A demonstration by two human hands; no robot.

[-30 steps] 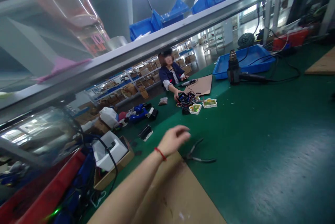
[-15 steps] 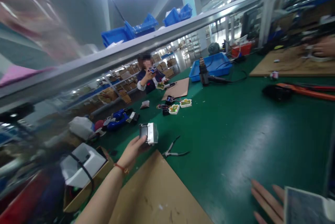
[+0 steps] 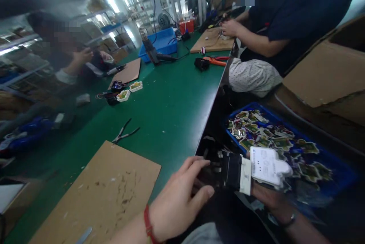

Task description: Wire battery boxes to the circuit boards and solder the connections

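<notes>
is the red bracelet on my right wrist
No, the red bracelet circles the wrist of your left hand, whose forearm comes in from the bottom left.

Beside your green tabletop [image 3: 171,103], a blue tray [image 3: 159,44] sits far, orange-handled pliers [image 3: 212,60] nearer, and a pale cloth [image 3: 253,75] patterned with dark dots at right.

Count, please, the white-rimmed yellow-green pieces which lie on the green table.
2. One white-rimmed piece lies beside the black wired parts; the second piece is farther right, near the brown board.
</notes>
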